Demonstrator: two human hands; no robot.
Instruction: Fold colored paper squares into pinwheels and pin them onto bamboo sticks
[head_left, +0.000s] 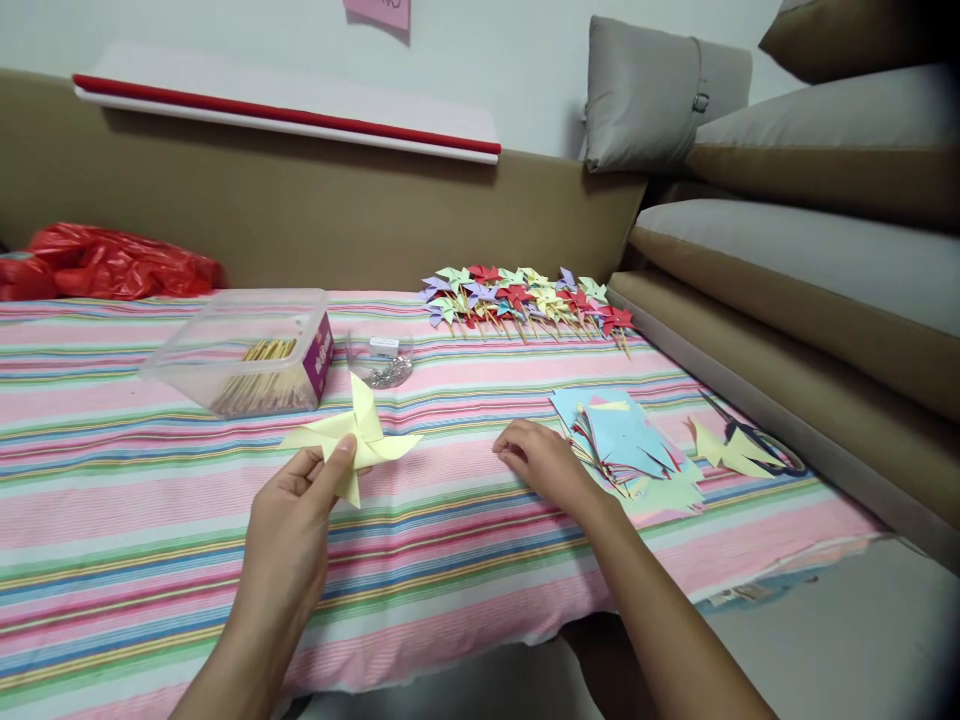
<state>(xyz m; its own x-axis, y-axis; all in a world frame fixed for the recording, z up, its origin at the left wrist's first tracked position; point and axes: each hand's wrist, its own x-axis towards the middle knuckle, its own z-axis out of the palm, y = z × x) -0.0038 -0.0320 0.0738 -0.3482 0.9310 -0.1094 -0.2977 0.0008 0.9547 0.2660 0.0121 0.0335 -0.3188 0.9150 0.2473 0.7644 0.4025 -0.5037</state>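
My left hand [296, 505] pinches a pale yellow paper pinwheel [367, 425] at its centre, thumb on the front, held above the striped cloth. The pinwheel has no stick on it. To its right, my right hand [544, 460] hovers or rests over the cloth with thumb and fingers pressed together; whether something small is between the fingertips I cannot make out. Beside that hand lies a stack of cut paper squares [626, 440], blue on top with green, yellow and pink below. Behind the pinwheel is a clear round dish [382, 365] of small metal pins with a little white box.
A plastic tub [217, 340] of wooden sticks stands at left. Finished pinwheels [525, 300] lie heaped at the back. Scissors [772, 450] and yellow paper pieces [724, 450] lie at right. A red plastic bag [112, 260] sits back left. Stacked cushions [810, 270] border the right side.
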